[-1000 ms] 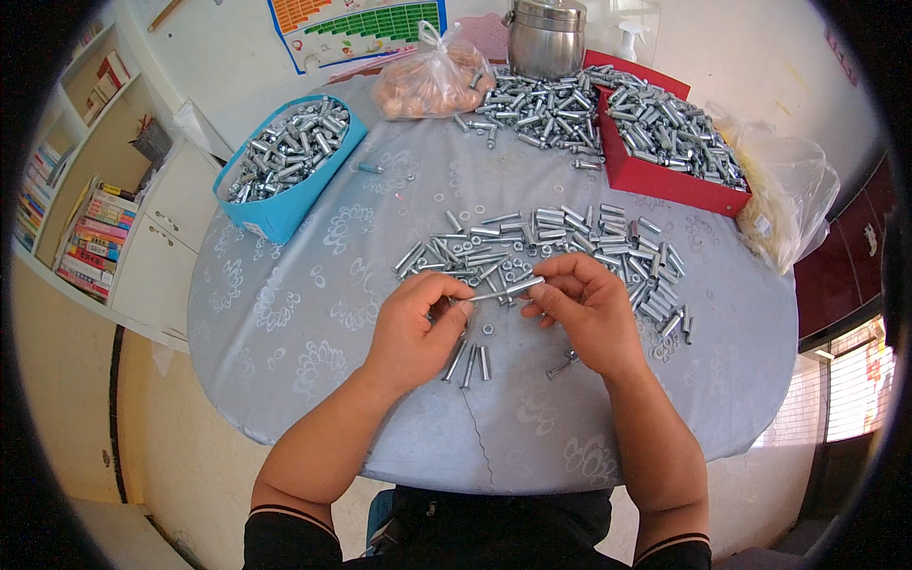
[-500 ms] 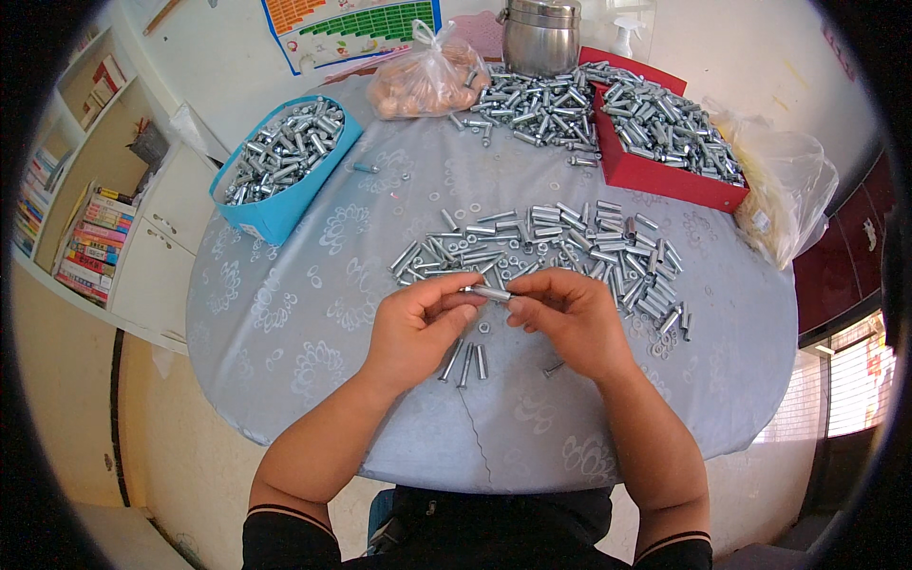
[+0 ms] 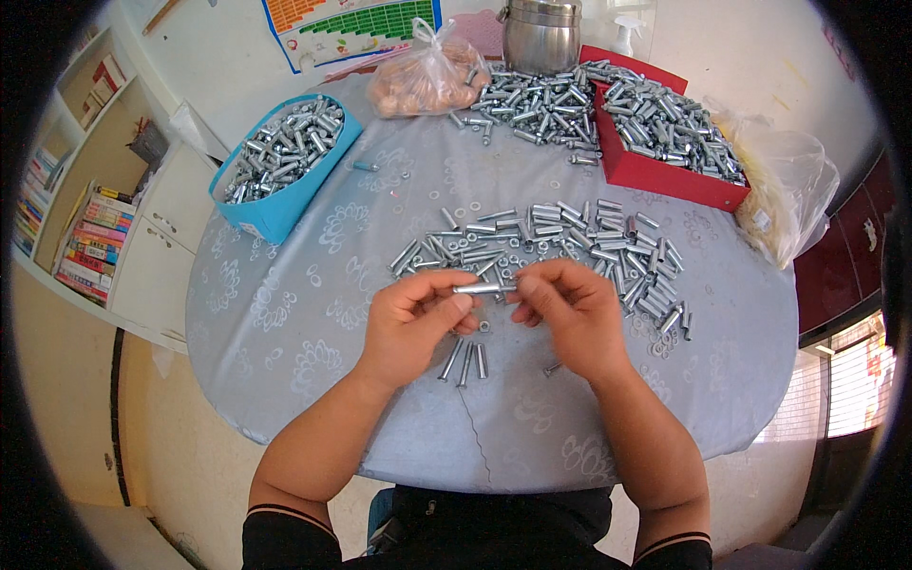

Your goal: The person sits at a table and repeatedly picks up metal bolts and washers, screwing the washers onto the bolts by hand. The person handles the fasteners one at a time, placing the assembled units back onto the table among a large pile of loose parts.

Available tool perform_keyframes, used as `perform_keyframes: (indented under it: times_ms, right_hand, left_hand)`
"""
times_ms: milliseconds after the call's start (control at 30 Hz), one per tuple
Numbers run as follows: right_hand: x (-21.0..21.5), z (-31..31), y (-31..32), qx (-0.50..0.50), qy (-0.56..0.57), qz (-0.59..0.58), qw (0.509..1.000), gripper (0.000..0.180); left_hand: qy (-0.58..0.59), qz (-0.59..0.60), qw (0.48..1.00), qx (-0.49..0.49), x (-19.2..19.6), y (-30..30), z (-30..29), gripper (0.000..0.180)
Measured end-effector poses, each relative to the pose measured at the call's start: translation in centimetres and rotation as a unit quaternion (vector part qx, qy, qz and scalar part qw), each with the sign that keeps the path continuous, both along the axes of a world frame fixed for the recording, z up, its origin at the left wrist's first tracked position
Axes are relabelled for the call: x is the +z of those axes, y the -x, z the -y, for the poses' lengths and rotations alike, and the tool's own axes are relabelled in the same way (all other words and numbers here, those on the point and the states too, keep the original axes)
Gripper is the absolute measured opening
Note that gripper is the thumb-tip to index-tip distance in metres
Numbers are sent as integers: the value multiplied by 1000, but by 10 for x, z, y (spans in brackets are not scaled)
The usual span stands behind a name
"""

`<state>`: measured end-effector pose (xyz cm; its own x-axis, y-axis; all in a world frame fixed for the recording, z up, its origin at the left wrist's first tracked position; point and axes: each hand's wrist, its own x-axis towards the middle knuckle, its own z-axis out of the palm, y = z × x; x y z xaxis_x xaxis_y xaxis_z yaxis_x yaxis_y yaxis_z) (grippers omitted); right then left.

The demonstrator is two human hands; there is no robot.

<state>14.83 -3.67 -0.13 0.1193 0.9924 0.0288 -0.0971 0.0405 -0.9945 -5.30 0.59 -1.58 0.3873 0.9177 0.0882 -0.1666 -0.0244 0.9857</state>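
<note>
The broadest free room on the surface (image 3: 285, 323) lies left of the left hand (image 3: 413, 323), a bare stretch running out to the blue tray (image 3: 275, 214), and along the near edge below both hands, where only three short metal sleeves (image 3: 464, 361) lie. Just beyond the right hand (image 3: 570, 318) a loose heap of metal sleeves (image 3: 560, 242) bars the way across the middle and down the right side. The far edge is crowded by the red tray (image 3: 665, 176), a steel pot (image 3: 541, 38) and a clear bag (image 3: 427, 81).

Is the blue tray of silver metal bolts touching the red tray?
Apart. The head view shows the blue tray at the table's left and the red tray at its far right, grey tablecloth between.
</note>
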Motion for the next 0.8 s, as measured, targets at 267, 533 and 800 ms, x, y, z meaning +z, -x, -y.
perform_keyframes:
  times_ms: [267, 533, 800]
  right_hand:
    - [-6, -11, -25, -157, -58, 138, 976, 10]
    - [-11, -12, -23, -163, -74, 200, 963, 10]
    - [-10, -10, -21, -130, -48, 197, 971, 10]
  left_hand:
    - [13, 10, 997, 81, 1, 2, -8, 21]
    - [8, 12, 995, 99, 0, 4, -8, 21]
    - [-5, 42, 988, 150, 1, 7, -10, 21]
